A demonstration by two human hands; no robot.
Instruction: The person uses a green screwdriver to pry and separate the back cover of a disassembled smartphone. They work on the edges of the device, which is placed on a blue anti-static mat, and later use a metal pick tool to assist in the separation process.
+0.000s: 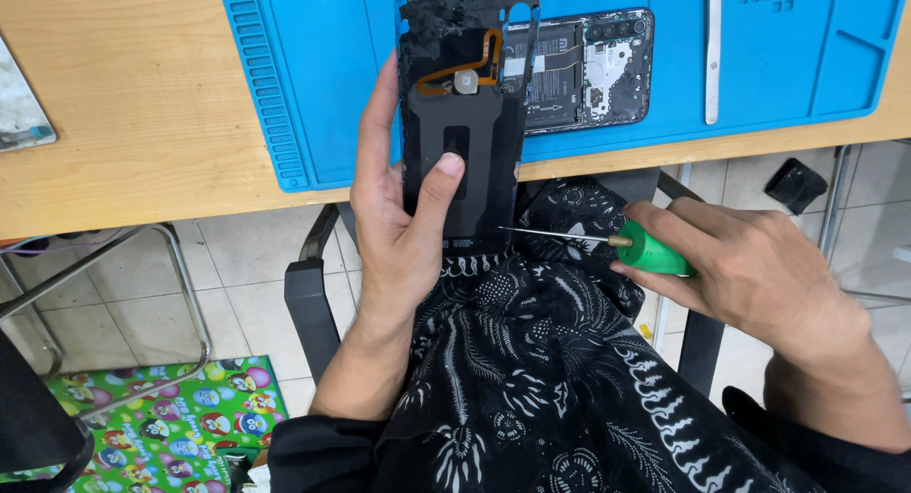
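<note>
My left hand (403, 232) holds a phone's back cover (465, 85) upright, inner side toward me, with my thumb pressed on its dark lower part. An orange flex cable and a round sensor sit near its top. My right hand (750, 265) grips a small screwdriver with a green handle (650, 253); its thin metal shaft points left, and the tip is close to the cover's lower right edge. Behind the cover, the opened phone body (588, 66) lies on a blue work mat (313, 85).
The mat rests on a wooden desk (133, 104), with a metal strip (713, 52) lying on its right part. A grey device edge (19, 109) shows at far left. Below are my patterned black clothing, chair arms (308, 298), tiled floor and a colourful mat (180, 417).
</note>
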